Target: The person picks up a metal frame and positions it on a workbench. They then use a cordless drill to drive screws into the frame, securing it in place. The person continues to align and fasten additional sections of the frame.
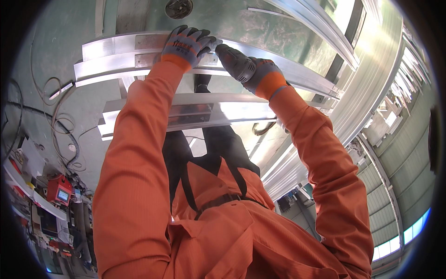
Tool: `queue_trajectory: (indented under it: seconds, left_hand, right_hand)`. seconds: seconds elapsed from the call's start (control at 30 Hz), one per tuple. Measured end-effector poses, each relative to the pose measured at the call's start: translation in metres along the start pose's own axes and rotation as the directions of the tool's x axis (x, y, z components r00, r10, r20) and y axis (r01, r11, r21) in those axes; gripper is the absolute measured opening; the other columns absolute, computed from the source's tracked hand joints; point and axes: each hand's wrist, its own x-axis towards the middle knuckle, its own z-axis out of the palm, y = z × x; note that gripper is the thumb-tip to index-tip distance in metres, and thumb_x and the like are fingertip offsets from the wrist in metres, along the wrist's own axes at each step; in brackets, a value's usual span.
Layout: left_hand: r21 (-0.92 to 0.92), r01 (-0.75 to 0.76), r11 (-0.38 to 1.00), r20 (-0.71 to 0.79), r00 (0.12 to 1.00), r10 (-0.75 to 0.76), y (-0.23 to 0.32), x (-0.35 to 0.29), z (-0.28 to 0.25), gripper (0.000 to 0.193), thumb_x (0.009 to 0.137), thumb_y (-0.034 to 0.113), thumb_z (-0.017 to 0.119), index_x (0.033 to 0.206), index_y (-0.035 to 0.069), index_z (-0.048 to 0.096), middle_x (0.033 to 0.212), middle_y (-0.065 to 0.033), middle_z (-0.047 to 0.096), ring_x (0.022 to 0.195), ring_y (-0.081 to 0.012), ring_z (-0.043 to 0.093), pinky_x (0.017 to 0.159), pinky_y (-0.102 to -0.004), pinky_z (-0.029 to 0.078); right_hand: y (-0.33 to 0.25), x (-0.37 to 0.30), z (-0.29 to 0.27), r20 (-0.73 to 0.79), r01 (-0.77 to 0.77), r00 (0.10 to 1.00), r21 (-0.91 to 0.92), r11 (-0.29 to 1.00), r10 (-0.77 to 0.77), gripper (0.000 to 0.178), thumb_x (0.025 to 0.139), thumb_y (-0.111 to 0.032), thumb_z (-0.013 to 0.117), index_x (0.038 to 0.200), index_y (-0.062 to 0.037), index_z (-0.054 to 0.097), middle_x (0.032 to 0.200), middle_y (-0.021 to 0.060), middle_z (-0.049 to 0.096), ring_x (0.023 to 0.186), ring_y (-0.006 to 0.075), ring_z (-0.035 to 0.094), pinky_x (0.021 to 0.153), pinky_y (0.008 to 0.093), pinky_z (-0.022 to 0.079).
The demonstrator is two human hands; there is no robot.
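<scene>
My left hand (186, 45), in a grey and orange glove with dark fingertips, is closed over the upper part of a long silvery metal profile (109, 63). Gripped in my gloved right hand (265, 76) is a dark grey power tool (236, 63) with vent slots, drill-like in shape. The tool points up and left, its front end close beside my left fingers. Whatever sits at its very tip is too small to make out. A second silvery profile (227, 110) lies parallel to the first, nearer to my body and below my forearms.
More long metal profiles (362, 102) are stacked along the right. Cables and hoses (58, 123) coil on the greenish floor (88, 111) at left. A red machine with a small display (59, 189) stands among tools at lower left. A round dark floor fitting (179, 8) shows at the top.
</scene>
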Motion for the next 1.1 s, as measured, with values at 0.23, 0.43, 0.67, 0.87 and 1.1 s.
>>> queue_trajectory:
  seconds: [0.23,0.43,0.67,0.87,1.1]
  left_hand:
    - [-0.033,-0.026,0.999,0.0,1.0,0.026,-0.004,0.003,0.006,0.045,0.09,0.039,0.065,0.132,0.025,0.062,0.13,-0.0023,0.065,0.122,-0.0254,0.058,0.113,-0.046,0.036]
    - [-0.036,-0.037,0.999,0.01,0.999,0.037,-0.003,0.004,0.002,0.044,0.093,0.042,0.061,0.135,0.027,0.06,0.134,-0.0009,0.063,0.126,-0.0248,0.056,0.116,-0.0452,0.035]
    - [0.024,-0.006,1.0,0.109,0.994,0.003,-0.002,0.005,0.002,0.043,0.095,0.044,0.059,0.136,0.031,0.06,0.141,0.0035,0.059,0.129,-0.0212,0.054,0.118,-0.0439,0.032]
    - [0.033,-0.014,0.999,0.053,0.999,0.012,-0.005,0.004,0.011,0.041,0.094,0.042,0.06,0.134,0.033,0.06,0.142,0.0052,0.057,0.128,-0.02,0.054,0.117,-0.0426,0.033]
    - [0.045,-0.049,0.998,-0.005,0.999,0.05,-0.003,0.005,0.01,0.04,0.093,0.04,0.062,0.133,0.032,0.061,0.138,0.0036,0.06,0.124,-0.0231,0.057,0.114,-0.0433,0.037]
  right_hand:
    - [0.001,-0.001,-0.002,-0.003,0.033,0.999,-0.046,0.998,-0.033,0.032,0.083,-0.03,0.064,0.107,-0.0109,0.071,0.103,0.0156,0.074,0.101,0.0373,0.069,0.088,0.0438,0.054]
    - [0.002,0.002,-0.006,0.004,0.061,0.998,-0.048,0.997,-0.061,0.029,0.082,-0.029,0.065,0.104,-0.0107,0.071,0.101,0.016,0.074,0.101,0.0392,0.068,0.087,0.0455,0.054]
    - [0.003,0.004,-0.017,0.032,0.044,0.999,-0.065,0.997,-0.042,0.027,0.084,-0.027,0.062,0.102,-0.0109,0.073,0.101,0.0166,0.073,0.098,0.0383,0.069,0.085,0.0444,0.055]
    - [0.005,0.007,-0.008,-0.001,0.066,0.998,-0.118,0.991,-0.067,0.027,0.083,-0.022,0.06,0.103,-0.011,0.074,0.103,0.0155,0.074,0.097,0.0344,0.071,0.085,0.0419,0.056]
    - [0.007,0.012,-0.008,0.068,0.093,0.994,-0.098,0.991,-0.087,0.031,0.083,-0.027,0.063,0.104,-0.0078,0.074,0.098,0.0178,0.074,0.095,0.0343,0.071,0.085,0.0414,0.056]
